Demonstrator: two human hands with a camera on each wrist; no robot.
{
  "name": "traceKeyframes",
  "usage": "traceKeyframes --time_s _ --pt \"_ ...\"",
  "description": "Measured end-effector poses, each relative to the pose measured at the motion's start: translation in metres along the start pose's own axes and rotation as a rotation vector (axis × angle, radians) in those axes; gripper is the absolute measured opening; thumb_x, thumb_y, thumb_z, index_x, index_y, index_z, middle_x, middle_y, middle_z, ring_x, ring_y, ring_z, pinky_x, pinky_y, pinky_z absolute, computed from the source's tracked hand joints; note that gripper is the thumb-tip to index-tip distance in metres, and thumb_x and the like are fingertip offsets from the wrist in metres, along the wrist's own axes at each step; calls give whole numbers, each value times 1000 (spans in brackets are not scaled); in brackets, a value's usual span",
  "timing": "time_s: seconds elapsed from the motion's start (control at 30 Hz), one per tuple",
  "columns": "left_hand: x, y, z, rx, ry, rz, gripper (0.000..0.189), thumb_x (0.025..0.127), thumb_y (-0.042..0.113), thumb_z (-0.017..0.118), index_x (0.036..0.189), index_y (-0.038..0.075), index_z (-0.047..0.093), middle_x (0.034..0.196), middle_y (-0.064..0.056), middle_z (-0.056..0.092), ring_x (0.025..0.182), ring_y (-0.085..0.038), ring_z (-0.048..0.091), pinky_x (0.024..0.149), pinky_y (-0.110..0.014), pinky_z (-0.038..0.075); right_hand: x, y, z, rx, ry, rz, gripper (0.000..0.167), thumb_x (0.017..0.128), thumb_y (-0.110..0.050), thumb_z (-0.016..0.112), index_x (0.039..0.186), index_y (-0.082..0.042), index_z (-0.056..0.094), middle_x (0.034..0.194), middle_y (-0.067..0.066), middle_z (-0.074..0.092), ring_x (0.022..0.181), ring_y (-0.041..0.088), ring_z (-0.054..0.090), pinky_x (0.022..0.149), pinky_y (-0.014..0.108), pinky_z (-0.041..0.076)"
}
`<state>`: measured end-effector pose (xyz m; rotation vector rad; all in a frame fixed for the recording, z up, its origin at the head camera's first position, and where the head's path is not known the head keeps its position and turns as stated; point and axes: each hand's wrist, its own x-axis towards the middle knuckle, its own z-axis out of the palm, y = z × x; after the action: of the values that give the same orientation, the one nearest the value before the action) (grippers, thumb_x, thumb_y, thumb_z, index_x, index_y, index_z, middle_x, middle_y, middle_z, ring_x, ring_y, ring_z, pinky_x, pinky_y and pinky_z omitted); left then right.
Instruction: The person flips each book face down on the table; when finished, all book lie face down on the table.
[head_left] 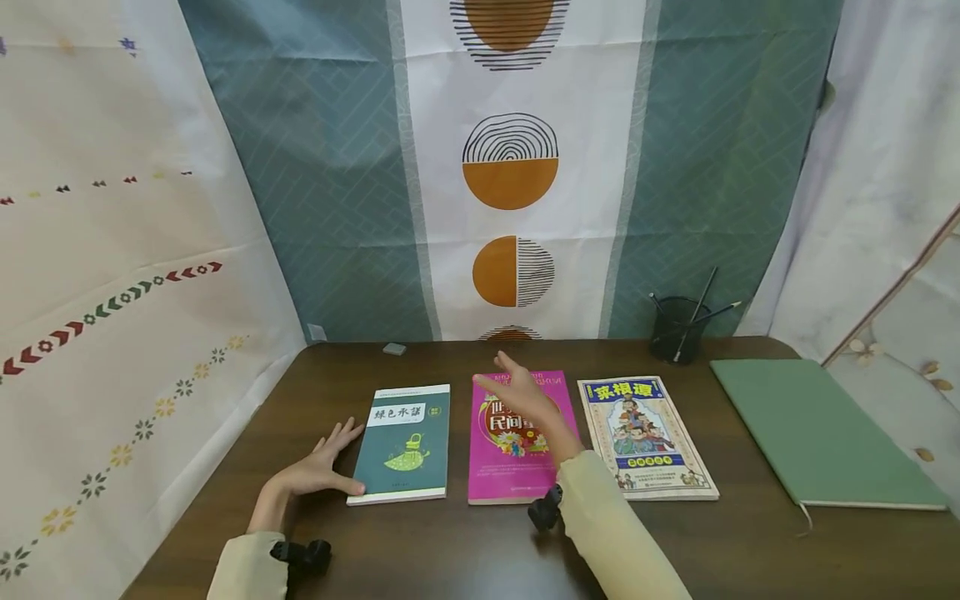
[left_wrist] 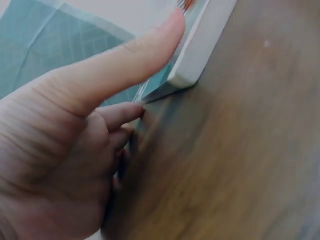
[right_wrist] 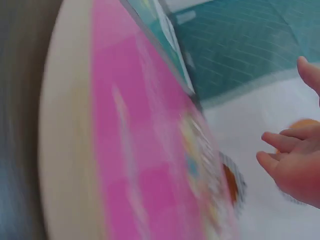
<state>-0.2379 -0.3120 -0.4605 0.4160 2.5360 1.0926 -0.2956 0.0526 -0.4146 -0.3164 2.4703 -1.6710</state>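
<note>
A teal book (head_left: 405,450) with a yellow-green leaf design lies on the table at the left. My left hand (head_left: 318,469) is beside it, fingers spread along its left side and the thumb at its lower left corner. Up close in the left wrist view, the thumb (left_wrist: 135,62) overlaps the cover of the teal book (left_wrist: 200,45). My right hand (head_left: 521,392) is over the pink book (head_left: 498,479), fingers extended and holding nothing, and covers part of its title. In the right wrist view the pink book (right_wrist: 130,150) is blurred, with the fingers beyond it.
Right of the pink book lies a cream illustrated book (head_left: 645,437). A large green hardcover (head_left: 840,442) with a ribbon is at the far right. A black pen cup (head_left: 675,333) and a small grey item (head_left: 394,348) sit at the table's (head_left: 450,550) back edge, before a curtain.
</note>
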Motion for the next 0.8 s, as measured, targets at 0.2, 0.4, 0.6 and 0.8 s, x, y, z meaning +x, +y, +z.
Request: traceKeyframes --time_s 0.2,0.4,0.6,0.8 --pt "-2 8 -11 103 -39 2 130 64 44 87 154 -4 6 157 -35 -12 142 -57 -16 107 -76 -12 20 4 47 158 23 23 78 94 -37 62 152 1 26 156 19 35 145 38 31 117 52 33" --pt "-8 10 -2 86 -77 0 133 63 45 88 154 -5 5 156 -38 -14 140 -60 -17 105 -78 -11 22 16 86 160 113 -3 64 94 -24 62 144 8 39 145 25 48 136 42 44 111 48 41" --pt "-6 5 -1 -26 -41 48 120 67 31 88 153 -5 13 156 -36 -15 140 -58 -22 104 -76 -17 25 10 102 183 67 26 68 96 -22 59 148 9 29 154 28 31 143 43 31 114 52 35" --pt "-8 -3 -1 -102 -21 37 110 69 24 86 153 0 20 159 -31 -13 140 -56 -25 102 -78 -17 25 5 112 245 162 115 68 95 -18 60 148 10 27 154 30 31 142 43 33 113 50 38"
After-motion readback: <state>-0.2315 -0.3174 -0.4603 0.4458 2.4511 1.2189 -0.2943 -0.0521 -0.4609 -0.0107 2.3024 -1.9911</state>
